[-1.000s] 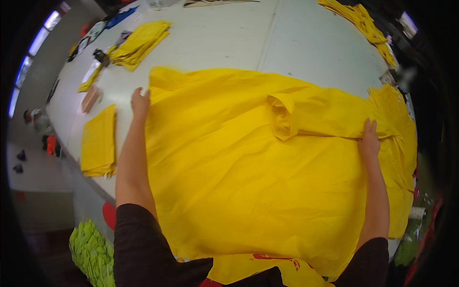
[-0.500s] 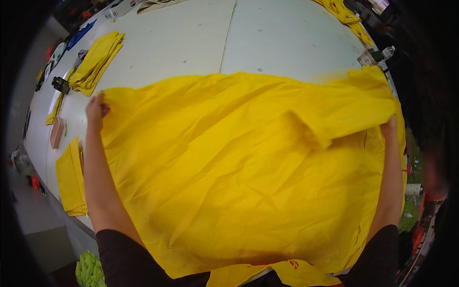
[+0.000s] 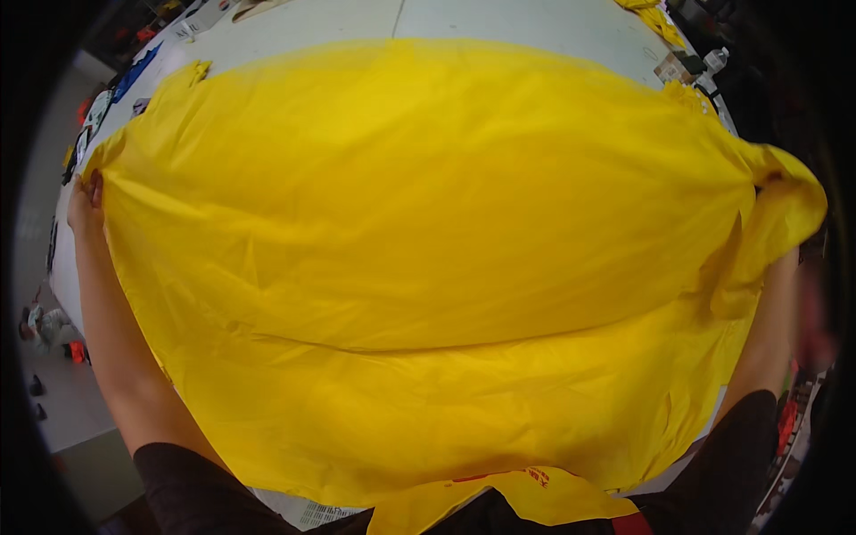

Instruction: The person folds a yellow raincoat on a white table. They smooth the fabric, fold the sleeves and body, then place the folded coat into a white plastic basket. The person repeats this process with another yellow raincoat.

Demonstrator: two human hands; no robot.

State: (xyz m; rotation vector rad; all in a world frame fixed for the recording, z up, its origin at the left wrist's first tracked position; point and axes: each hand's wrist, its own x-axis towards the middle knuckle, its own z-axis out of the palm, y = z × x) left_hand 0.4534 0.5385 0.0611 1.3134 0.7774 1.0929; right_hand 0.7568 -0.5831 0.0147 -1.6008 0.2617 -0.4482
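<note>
A large sheet of yellow fabric (image 3: 428, 214) is stretched wide before me, its upper part blurred and billowing. At its left edge my left hand (image 3: 86, 198) is closed on the cloth, with the fabric bunched at the fingers. My right hand (image 3: 773, 183) grips the opposite edge and is mostly hidden by a fold of cloth that hangs over the wrist. A crease runs across the lower part of the sheet. Close to my body lies a yellow strip with red print (image 3: 526, 492); how it joins the sheet I cannot tell.
The pale table (image 3: 499, 22) shows beyond the sheet. At its far right are a clear plastic bottle (image 3: 716, 60), a small box (image 3: 675, 68) and more yellow cloth (image 3: 658, 22). Blue cloth (image 3: 135, 73) and a white carton (image 3: 207, 15) lie at the far left.
Both hands have moved outward, drawing the sheet wider. Its far edge has spread away from me and now covers the yellow stacks on the left. The loose flap on the right has shifted over my right hand.
</note>
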